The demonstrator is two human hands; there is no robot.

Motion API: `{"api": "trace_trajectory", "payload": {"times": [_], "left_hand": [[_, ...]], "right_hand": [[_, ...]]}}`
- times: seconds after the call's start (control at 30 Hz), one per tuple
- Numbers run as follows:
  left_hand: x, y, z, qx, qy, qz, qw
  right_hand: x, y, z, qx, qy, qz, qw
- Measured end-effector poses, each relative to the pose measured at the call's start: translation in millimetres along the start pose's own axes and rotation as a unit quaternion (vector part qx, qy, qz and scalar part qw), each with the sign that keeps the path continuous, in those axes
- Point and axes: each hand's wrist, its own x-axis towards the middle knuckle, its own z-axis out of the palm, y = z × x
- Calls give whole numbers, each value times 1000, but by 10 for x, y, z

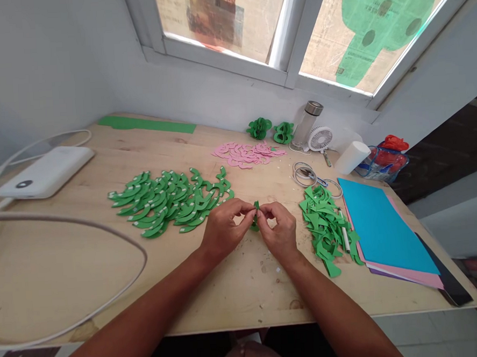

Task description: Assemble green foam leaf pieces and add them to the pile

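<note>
My left hand (229, 225) and my right hand (277, 227) meet over the middle of the table. Thumbs and forefingers of both pinch one small green paper piece (257, 205), mostly hidden by the fingers. Left of my hands lies a wide heap of curved green paper cutouts (171, 201), many with small white squares stuck at their ends. To the right is a pile of green paper scraps (324, 227) with a white pen (344, 230) on it. Pink paper cutouts (245, 154) are spread beyond my hands.
Two green paper balls (259, 128), a glass bottle (308, 123) and a small fan (320, 139) stand by the wall. Scissors (317, 179), tape rings (304, 174) and coloured sheets (387, 226) lie right. A white power bank (46, 171) and its cable (116, 229) occupy the left.
</note>
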Motion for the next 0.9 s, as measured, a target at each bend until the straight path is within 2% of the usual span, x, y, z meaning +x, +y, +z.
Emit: {"api": "trace_trajectory", "payload": {"times": [0.37, 0.73, 0.9], "left_hand": [[2, -10, 0, 12, -7, -16, 1000], [19, 60, -14, 13, 10, -35, 999], [30, 22, -25, -30, -19, -68, 997]], "right_hand": [[5, -15, 4, -7, -7, -11, 1000], [-8, -10, 28, -11, -13, -15, 1000], [-5, -17, 27, 22, -18, 13, 1000]]}}
